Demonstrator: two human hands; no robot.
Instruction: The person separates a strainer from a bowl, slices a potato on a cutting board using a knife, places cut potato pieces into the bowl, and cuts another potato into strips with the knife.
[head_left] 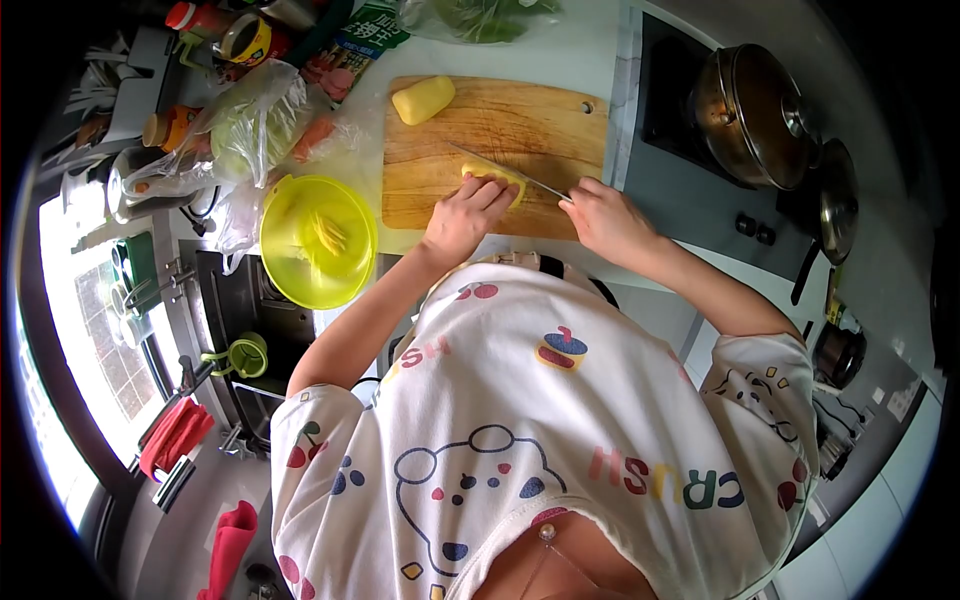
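Note:
In my right hand (606,220) is a kitchen knife (535,183), gripped by its handle, with the blade pointing left across the board. My left hand (468,214) presses its bent fingertips on a yellow piece of peeled potato (514,187), right beside the blade. Both are over a wooden cutting board (560,125). Another peeled potato (423,100), whole or nearly so, lies at the board's far left corner. Left of the board stands a yellow-green plastic bowl (284,262) with cut yellow strips (328,234) in it.
A lidded pot (752,115) sits on the stove at the right, near a pan lid (838,200). Bagged vegetables (255,125), bottles and a green packet (358,45) crowd the far left. The sink (225,300) is left of the bowl, with a green cup (246,355).

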